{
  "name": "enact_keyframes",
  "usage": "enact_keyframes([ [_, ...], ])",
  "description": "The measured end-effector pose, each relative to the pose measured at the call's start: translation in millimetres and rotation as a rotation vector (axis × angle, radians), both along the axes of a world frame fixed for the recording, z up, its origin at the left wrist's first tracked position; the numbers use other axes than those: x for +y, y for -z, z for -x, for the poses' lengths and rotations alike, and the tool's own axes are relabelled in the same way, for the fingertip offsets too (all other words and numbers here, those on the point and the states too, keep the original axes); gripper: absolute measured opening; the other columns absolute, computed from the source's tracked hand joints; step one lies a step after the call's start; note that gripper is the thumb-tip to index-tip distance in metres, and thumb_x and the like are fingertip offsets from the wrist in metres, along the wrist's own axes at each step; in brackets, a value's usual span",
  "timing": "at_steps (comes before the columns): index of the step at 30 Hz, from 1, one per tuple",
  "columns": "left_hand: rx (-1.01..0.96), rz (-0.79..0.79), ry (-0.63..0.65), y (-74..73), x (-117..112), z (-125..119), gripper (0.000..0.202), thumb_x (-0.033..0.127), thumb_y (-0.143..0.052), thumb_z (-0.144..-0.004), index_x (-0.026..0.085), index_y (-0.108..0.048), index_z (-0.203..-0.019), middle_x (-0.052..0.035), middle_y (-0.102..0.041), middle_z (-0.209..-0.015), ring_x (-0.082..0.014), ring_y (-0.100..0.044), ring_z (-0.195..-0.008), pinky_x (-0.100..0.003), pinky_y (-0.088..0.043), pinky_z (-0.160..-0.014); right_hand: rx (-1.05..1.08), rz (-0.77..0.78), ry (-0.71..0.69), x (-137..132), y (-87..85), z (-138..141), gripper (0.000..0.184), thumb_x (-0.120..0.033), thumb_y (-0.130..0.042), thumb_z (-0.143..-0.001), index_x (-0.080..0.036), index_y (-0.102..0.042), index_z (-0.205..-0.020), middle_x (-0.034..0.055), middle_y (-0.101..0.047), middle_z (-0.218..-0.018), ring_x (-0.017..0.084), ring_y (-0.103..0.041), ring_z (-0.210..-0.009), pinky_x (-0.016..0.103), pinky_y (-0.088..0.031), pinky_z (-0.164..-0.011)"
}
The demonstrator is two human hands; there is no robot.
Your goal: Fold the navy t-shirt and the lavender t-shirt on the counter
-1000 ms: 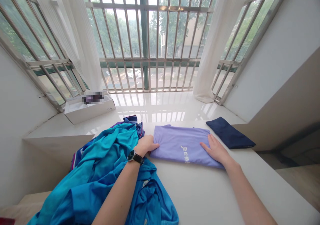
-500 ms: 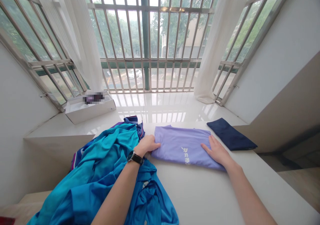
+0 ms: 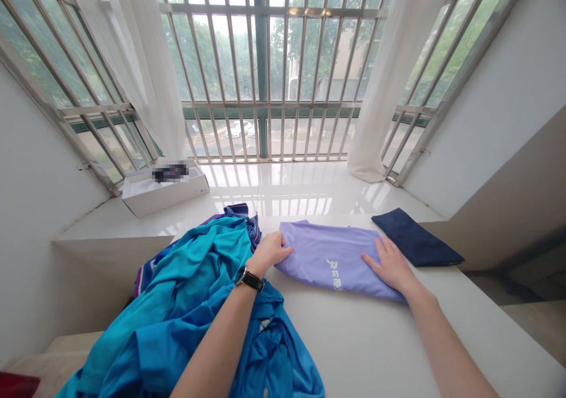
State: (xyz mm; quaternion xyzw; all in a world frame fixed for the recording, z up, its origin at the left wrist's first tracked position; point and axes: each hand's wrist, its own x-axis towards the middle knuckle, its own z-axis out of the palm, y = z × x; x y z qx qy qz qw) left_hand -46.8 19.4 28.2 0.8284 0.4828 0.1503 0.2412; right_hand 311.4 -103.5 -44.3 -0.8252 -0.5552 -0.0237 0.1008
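A lavender shirt (image 3: 309, 253), folded into a rectangle with white lettering on it, lies on the white surface in front of me. My left hand (image 3: 270, 252), with a black-strapped watch on the wrist, grips the shirt's left edge, thumb on top and fingers curled at the side. Spread flat across the right end of the shirt is my right hand (image 3: 391, 266), fingers apart. Beside my left arm, a rumpled pile of blue and teal clothes (image 3: 194, 280) runs to the front edge of the view. A folded navy cloth (image 3: 415, 237) rests just right of the shirt.
An open white box (image 3: 170, 196) with a blurred-out item stands on the sill at the back left. White curtains (image 3: 380, 91) hang at both sides of a barred window (image 3: 262, 79). Something red (image 3: 17, 384) shows at the lower left corner.
The whole view has shifted slightly to the right. My left hand has lifted a little at the shirt's left edge, with its fingers more curled; my right hand stays flat on the shirt.
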Motion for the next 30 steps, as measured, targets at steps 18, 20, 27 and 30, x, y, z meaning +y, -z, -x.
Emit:
enact_keyframes([
  [18, -0.396, 0.287, -0.038, -7.6, -2, -12, 0.008, 0.018, -0.059, -0.078, 0.016, -0.055, -0.085, -0.0016, -0.065, -0.083, -0.0097, -0.060, -0.056, -0.021, -0.050, -0.053, 0.427, -0.340, -0.476, 21, -31.3, 227, 0.066, -0.042, -0.058, -0.086, -0.018, -0.040, -0.145, 0.0166, -0.059, -0.133, 0.034, -0.058, -0.120, 0.049, -0.050, -0.097],
  [20, -0.417, 0.317, -0.037, -8.4, -3, -12, 0.009, 0.018, -0.060, -0.078, 0.016, -0.055, -0.085, -0.0017, -0.065, -0.085, -0.0081, -0.058, -0.053, -0.020, -0.050, -0.049, 0.412, -0.318, -0.425, 25, -33.1, 230, 0.062, -0.042, -0.056, -0.087, -0.018, -0.043, -0.143, 0.0174, -0.061, -0.130, 0.035, -0.060, -0.117, 0.050, -0.051, -0.093],
  [27, -0.476, 0.345, 0.054, -8.6, -4, -13, 0.016, 0.030, -0.061, -0.084, 0.016, -0.055, -0.087, -0.0029, -0.064, -0.082, -0.0102, -0.062, -0.060, -0.019, -0.053, -0.051, 0.565, -0.338, -0.394, 24, -38.8, 226, 0.053, -0.036, -0.047, -0.091, -0.021, -0.047, -0.143, 0.0129, -0.067, -0.124, 0.034, -0.065, -0.108, 0.046, -0.052, -0.087],
  [30, -0.523, 0.400, 0.074, -8.4, -4, -15, 0.024, 0.039, -0.059, -0.088, 0.016, -0.054, -0.087, -0.0040, -0.064, -0.080, -0.0127, -0.065, -0.066, -0.020, -0.053, -0.051, 0.755, -0.387, -0.372, 25, -40.0, 220, 0.048, -0.037, -0.049, -0.091, -0.026, -0.054, -0.137, 0.0076, -0.069, -0.123, 0.032, -0.065, -0.111, 0.043, -0.051, -0.091],
])
